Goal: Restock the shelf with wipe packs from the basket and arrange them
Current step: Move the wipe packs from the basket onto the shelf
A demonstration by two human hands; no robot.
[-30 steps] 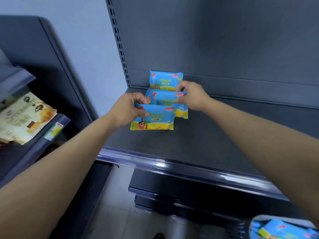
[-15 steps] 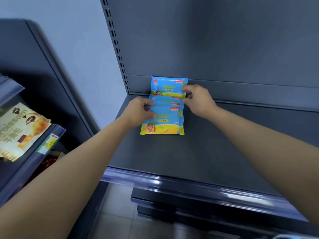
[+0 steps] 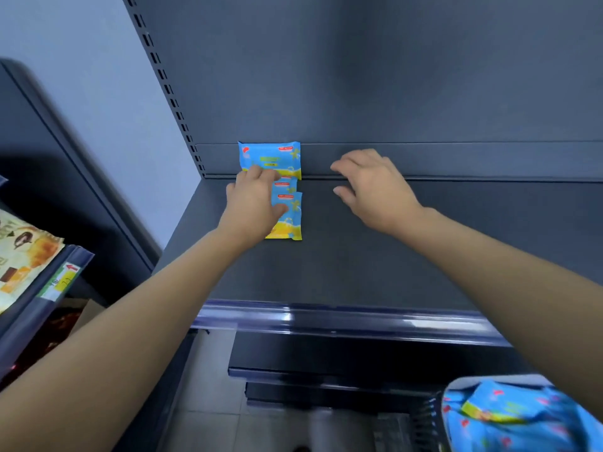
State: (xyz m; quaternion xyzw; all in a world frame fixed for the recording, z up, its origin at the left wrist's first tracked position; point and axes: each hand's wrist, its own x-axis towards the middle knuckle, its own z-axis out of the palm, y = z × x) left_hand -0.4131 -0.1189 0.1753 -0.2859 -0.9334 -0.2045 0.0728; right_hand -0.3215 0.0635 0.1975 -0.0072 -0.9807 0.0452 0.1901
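Observation:
Three blue and yellow wipe packs stand in a row at the back left of the dark shelf (image 3: 359, 262). The rear pack (image 3: 269, 156) leans on the back panel, the middle pack (image 3: 287, 184) is mostly hidden, and the front pack (image 3: 290, 220) overlaps it. My left hand (image 3: 254, 207) rests on the front and middle packs, its thumb on the front pack's face. To the right, my right hand (image 3: 368, 187) hovers above the shelf with relaxed fingers, holding nothing. More wipe packs (image 3: 509, 415) fill the basket at bottom right.
A perforated upright (image 3: 169, 93) bounds the shelf on the left, and a glossy price rail (image 3: 326, 318) runs along its front edge. On the neighbouring shelf at far left lies a yellow snack packet (image 3: 23, 256) behind a price tag (image 3: 63, 278). Lower shelves and floor tiles show below.
My right hand has let go of the packs and drawn away to the right. My left hand has slid further over the front packs. The view tilted, bringing the basket back in.

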